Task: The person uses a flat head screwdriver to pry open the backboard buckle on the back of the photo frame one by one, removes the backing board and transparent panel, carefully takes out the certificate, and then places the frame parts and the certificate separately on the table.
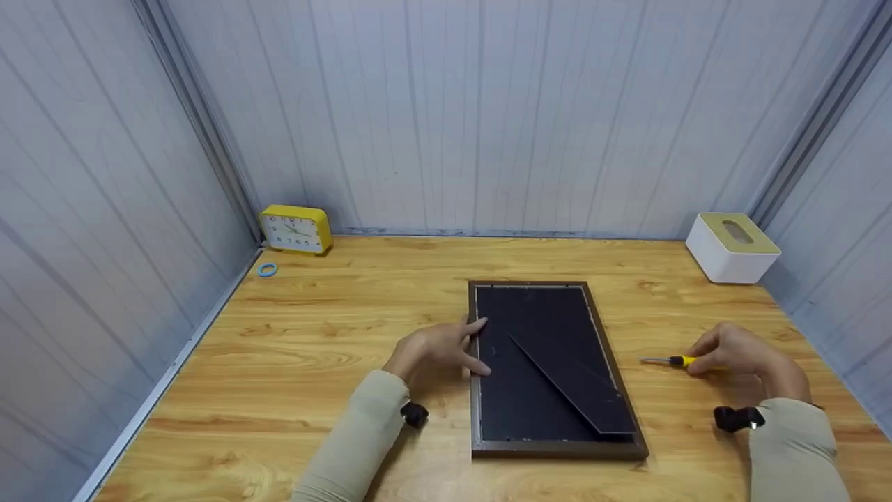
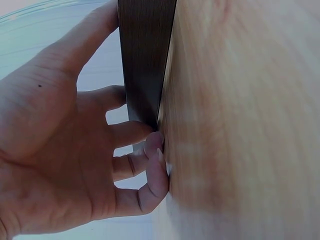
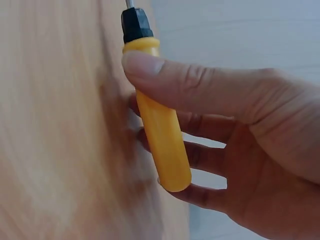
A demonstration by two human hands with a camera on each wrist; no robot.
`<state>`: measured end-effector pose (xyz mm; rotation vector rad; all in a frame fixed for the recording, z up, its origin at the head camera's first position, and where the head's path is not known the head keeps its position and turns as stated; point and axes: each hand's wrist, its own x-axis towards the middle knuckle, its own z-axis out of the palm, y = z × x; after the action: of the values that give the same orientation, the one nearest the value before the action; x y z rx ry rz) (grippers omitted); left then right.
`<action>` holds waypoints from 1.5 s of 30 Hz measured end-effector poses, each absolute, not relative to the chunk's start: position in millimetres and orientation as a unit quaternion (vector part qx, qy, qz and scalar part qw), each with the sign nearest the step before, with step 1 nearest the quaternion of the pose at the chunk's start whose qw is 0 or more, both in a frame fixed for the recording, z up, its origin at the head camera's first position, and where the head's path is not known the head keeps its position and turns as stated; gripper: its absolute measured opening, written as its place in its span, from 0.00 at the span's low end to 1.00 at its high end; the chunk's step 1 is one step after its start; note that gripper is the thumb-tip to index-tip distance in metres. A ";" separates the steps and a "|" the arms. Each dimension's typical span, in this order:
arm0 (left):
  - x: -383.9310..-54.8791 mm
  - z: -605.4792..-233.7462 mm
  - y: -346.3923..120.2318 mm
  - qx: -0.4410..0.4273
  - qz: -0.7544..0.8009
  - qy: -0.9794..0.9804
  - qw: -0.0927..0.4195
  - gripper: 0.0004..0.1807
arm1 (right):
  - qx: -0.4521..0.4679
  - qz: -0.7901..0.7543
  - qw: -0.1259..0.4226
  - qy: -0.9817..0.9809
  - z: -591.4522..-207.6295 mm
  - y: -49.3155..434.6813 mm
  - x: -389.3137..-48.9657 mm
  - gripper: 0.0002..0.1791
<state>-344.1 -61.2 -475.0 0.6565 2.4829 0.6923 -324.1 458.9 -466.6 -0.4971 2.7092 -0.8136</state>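
Note:
A dark brown picture frame (image 1: 540,450) lies back side up on the wooden table, showing its black backing board (image 1: 516,411). The frame's stand leg (image 1: 613,411) slants across the board, slightly raised along one side. My left hand (image 1: 440,347) grips the frame's left edge. Its thumb and index finger reach over the top, and in the left wrist view the other fingers (image 2: 132,134) curl beside the lower edge. To the right of the frame, my right hand (image 1: 740,352) holds a screwdriver (image 3: 162,137) by its yellow handle. Its metal shaft (image 1: 654,360) points left toward the frame.
A yellow alarm clock (image 1: 296,230) stands at the back left, with a light blue ring (image 1: 267,270) in front of it. At the back right is a white tissue box (image 1: 732,254) with a yellowish top. Pale panel walls (image 1: 446,125) enclose the table's back and sides.

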 end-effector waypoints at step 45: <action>-342.8 -476.2 -63.7 0.236 0.295 0.897 0.232 0.59 | -0.130 -0.278 0.102 0.946 -465.5 437.8 -325.7 0.14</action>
<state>-342.8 -63.7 -476.2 0.6487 2.4641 0.8096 -325.7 437.8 -465.5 -0.3843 2.7938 -0.8206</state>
